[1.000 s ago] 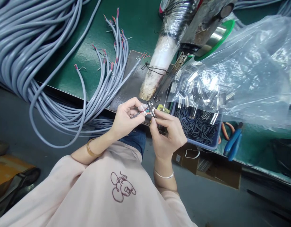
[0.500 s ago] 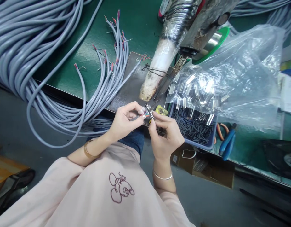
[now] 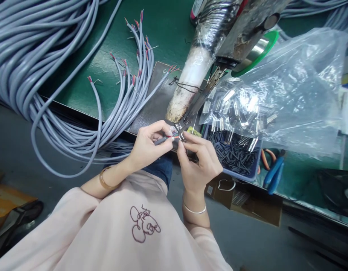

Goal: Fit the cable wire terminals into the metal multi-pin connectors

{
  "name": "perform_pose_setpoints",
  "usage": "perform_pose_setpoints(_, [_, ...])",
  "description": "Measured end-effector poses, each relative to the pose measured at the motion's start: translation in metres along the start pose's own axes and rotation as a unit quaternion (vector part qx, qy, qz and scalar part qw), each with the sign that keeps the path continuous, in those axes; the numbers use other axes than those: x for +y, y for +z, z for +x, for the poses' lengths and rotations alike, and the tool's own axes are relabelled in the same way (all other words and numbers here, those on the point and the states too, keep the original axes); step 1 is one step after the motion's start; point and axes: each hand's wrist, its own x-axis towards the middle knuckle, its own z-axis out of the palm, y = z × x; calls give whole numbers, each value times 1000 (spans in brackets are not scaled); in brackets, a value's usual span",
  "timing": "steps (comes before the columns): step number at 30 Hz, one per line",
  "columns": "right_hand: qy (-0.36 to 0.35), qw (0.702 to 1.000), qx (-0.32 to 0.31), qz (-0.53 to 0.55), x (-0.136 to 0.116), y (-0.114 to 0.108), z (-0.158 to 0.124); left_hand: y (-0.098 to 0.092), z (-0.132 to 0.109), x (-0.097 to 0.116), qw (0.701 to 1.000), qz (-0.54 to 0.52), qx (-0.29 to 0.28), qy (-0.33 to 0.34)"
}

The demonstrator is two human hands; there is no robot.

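My left hand point(image 3: 149, 145) pinches a grey cable point(image 3: 160, 140) near its end, where thin coloured wires fan out between finger and thumb. Facing it, my right hand point(image 3: 200, 158) grips a small metal multi-pin connector point(image 3: 179, 130) by its edge. The wire ends meet the connector's pin row; how many are joined is too small to tell. Just above the connector is the dark tip of a soldering iron point(image 3: 191, 111), mounted beside a white wrapped, scorched stand arm point(image 3: 183, 86). Partly behind my right fingers lies a yellow sponge-like piece point(image 3: 194, 131).
Bundled grey cables point(image 3: 63, 113) with stripped ends fill the left. At right are a blue bin point(image 3: 254, 177) of short black tubes, a clear plastic bag point(image 3: 298, 94) of connectors, and blue-handled pliers point(image 3: 274, 175). A green-rimmed solder spool point(image 3: 271, 47) stands behind the iron.
The view shifts slightly, so things at the right appear a little farther right. My fingers adjust on the wires and the connector tilts a bit; both hands keep their holds.
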Motion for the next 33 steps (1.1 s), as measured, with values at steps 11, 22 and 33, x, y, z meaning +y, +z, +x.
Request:
perform_pose_setpoints(11, [-67,998,6,-16,9,-7,-10,-5,-4,-3,990,-57,-55,-116])
perform_pose_setpoints(22, [-23,996,-2,88,4,-11,-17,-21,-16,6,954,-166,-176,-178])
perform_pose_setpoints(33, [36,988,26,148,-2,-12,-23,-27,-25,5,958,-179,-179,-137])
